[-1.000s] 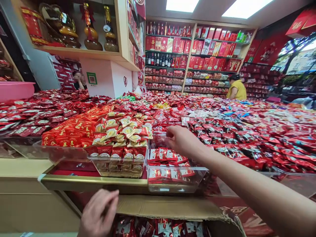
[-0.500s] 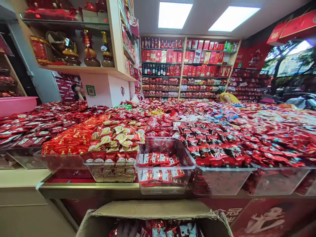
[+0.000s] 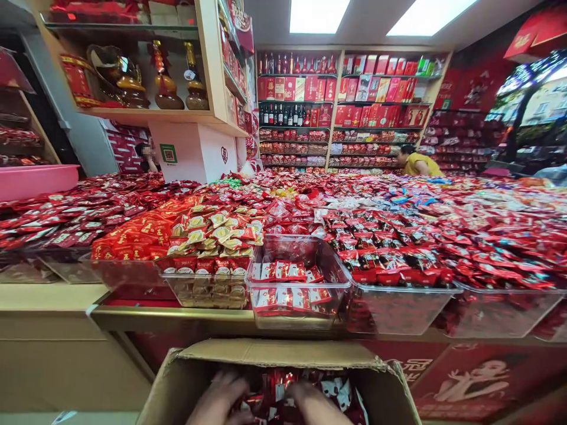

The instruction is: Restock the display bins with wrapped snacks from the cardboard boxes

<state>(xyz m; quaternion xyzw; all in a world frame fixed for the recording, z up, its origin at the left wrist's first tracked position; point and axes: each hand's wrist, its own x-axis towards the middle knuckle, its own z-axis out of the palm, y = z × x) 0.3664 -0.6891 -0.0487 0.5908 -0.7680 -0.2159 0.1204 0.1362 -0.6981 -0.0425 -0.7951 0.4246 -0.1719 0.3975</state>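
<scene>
Both hands reach down into an open cardboard box (image 3: 283,352) at the bottom centre, among red and white candy packets (image 3: 339,392). My left hand (image 3: 221,398) is at the box's left side, blurred, its fingers spread over the packets. My right hand (image 3: 312,401) touches packets near the middle; its fingers are smeared by motion, so what it holds does not show. Just beyond the box, a clear plastic bin (image 3: 299,321) on the counter holds a low layer of red and white packets, with bare space above them.
Full bins flank it: gold and red packets (image 3: 217,236) left, dark red packets (image 3: 394,265) right. A counter edge (image 3: 177,314) runs behind the box. A person in yellow (image 3: 420,164) bends near the back shelves; another person (image 3: 146,158) is far left.
The view has tilted down, so the box shows higher. Both my hands are now visible inside it; before, only a dim hand showed at the left. The person in yellow is more visible.
</scene>
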